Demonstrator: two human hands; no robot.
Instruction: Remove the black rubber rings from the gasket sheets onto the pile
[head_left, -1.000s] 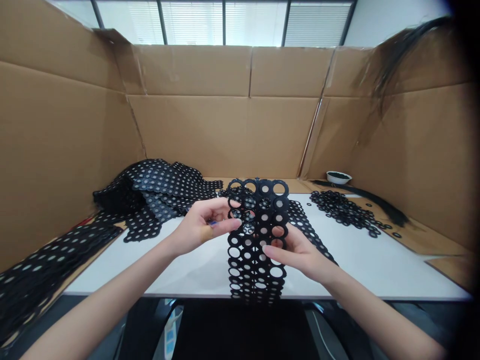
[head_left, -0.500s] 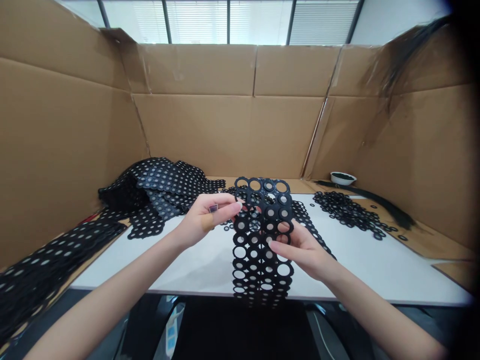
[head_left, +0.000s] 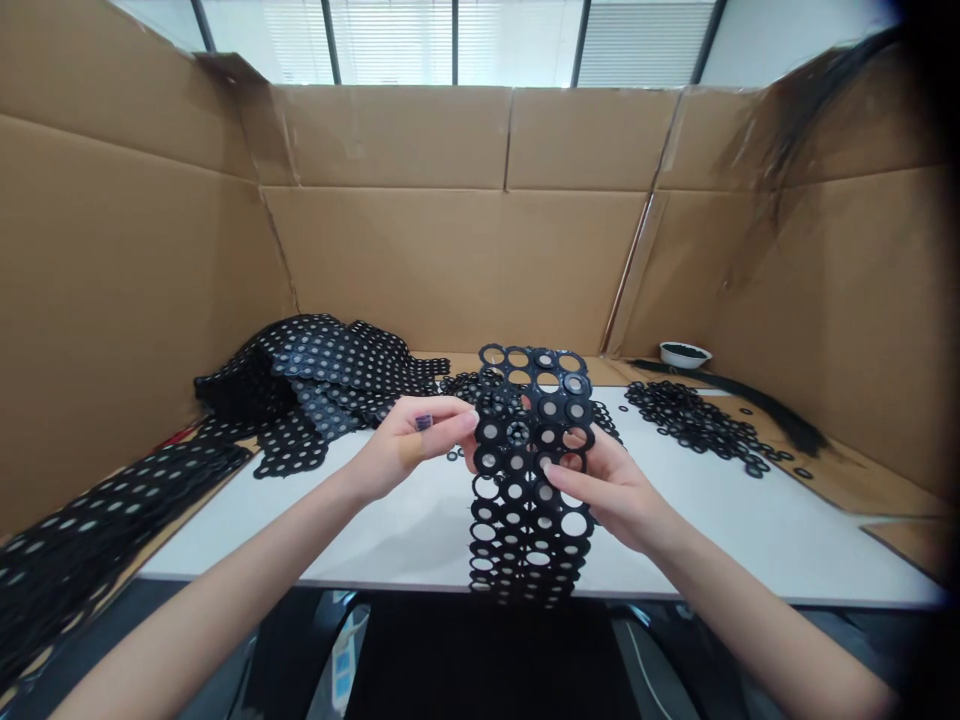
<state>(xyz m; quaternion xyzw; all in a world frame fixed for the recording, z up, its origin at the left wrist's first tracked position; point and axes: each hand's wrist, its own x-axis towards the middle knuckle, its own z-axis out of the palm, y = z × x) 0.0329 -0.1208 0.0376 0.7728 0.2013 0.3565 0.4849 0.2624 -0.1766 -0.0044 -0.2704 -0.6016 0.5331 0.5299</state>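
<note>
A person stands at a white table (head_left: 300, 530) with a black rubber sheet (head_left: 517, 505) punched full of round holes held up in both hands. The sheet hangs in a strip, above the table and over its near edge, its top end rising just past the hands. The left hand (head_left: 409, 447) grasps the sheet's left side between thumb and fingers, though from here I can't quite tell whether it has the sheet itself or one ring in it. A tan plaster (head_left: 411, 450) is wrapped around one finger. The right hand (head_left: 607, 490) clasps the sheet's right side, fingertips pressed against the holes. Farther left lies a heap of the same black sheet (head_left: 315, 370), with more strips along the table's left end (head_left: 90, 540). To the right sit loose black rings (head_left: 690, 420) and a small white bowl (head_left: 681, 354), with cardboard walls (head_left: 450, 270) standing behind everything.
</note>
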